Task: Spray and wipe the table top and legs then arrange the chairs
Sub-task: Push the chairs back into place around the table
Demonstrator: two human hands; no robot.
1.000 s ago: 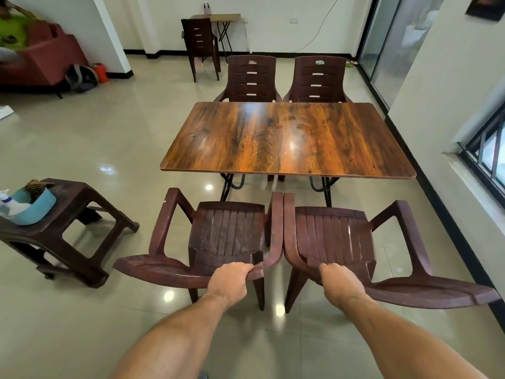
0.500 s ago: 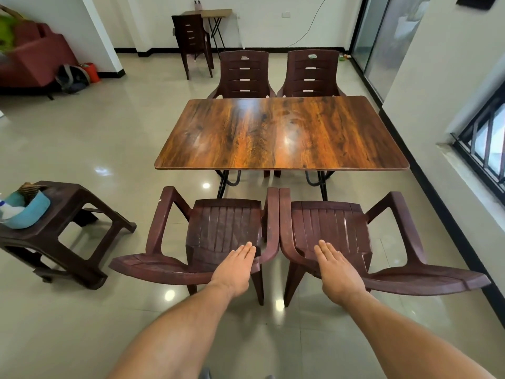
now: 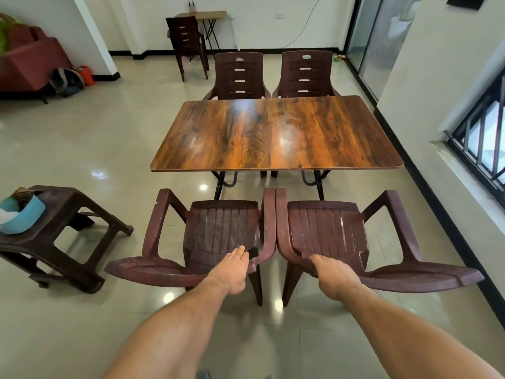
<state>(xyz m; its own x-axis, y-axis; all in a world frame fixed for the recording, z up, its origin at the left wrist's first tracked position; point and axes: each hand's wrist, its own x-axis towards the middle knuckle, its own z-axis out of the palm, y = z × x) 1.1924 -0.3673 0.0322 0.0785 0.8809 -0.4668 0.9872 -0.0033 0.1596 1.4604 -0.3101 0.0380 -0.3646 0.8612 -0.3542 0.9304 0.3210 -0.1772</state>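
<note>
Head view. Two dark brown moulded-plastic armchairs stand side by side directly ahead of the hands, their inner armrests touching. The left hand (image 3: pixel 231 272) lies flat, fingers extended and gripping nothing, on the top rail of the left-hand armchair (image 3: pixel 218 231). The right hand (image 3: pixel 332 274) rests likewise unclenched on the top rail of the right-hand armchair (image 3: pixel 325 228). Each hand is nearest its own chair.

Beyond the chairs, straight ahead, lies the rectangular wood-grain table top (image 3: pixel 276 132), its long axis running crosswise to the forearms, on black metal legs (image 3: pixel 220 181). A floor gap separates the seat fronts from the table's near edge, so tucking the pair in would probably call for a straight forward push by both hands together. Two matching armchairs (image 3: pixel 239 75) stand at the far edge.
</note>
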